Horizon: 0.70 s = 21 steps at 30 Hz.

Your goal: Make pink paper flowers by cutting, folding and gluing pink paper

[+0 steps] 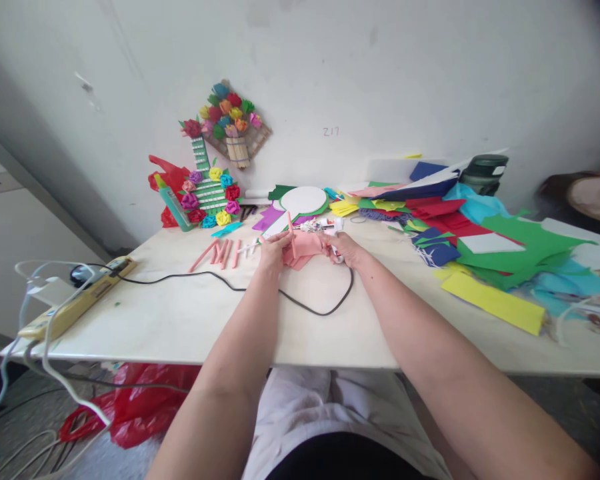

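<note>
Both my hands meet at the middle of the white table [180,320] over a folded piece of pink foam [305,250]. My left hand [274,252] pinches the left side of the pink piece, with a thin pink strip [291,233] sticking up by its fingers. My right hand [341,248] grips the piece's right side, fingers curled. A glue gun [325,227] with a white body lies just behind the hands. Several rolled pink strips [220,253] lie to the left of my left hand.
A black cable [325,308] loops in front of my hands to a yellow power strip [75,303] at the left edge. Coloured paper sheets [490,260] pile up on the right. Paper-flower crafts [210,193] lean on the wall. A red bag [130,407] lies on the floor.
</note>
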Motion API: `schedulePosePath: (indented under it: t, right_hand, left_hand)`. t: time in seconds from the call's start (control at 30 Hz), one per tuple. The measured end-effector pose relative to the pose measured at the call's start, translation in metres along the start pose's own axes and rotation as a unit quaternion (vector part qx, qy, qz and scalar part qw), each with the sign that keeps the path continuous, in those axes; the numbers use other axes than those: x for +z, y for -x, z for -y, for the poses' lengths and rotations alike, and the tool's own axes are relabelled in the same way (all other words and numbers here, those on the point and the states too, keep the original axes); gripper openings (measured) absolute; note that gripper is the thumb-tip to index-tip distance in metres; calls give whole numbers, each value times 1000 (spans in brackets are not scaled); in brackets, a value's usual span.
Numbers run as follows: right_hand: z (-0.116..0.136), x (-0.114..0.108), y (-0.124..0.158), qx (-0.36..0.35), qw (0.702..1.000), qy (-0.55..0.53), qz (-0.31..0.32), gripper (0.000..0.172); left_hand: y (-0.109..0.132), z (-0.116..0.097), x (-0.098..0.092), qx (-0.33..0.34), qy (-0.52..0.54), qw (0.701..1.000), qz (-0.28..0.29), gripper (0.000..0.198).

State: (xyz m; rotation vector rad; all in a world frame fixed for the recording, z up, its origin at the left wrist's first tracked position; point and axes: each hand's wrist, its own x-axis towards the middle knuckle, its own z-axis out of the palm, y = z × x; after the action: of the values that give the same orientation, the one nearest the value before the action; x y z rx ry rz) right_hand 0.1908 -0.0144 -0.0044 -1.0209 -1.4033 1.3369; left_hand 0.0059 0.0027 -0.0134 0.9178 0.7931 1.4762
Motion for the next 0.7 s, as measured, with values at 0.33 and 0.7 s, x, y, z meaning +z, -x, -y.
schedulePosePath:
  t: [0.33, 0.7]
  right_hand:
    - [1, 1, 1, -1, 1000, 3, 2, 44]
    - [-1, 1, 0, -5, 1000, 8, 13, 45]
  left_hand:
    - [0, -1, 1, -3, 5, 1000, -3, 28]
    - [-2, 1, -1, 4, 20, 1000, 2, 26]
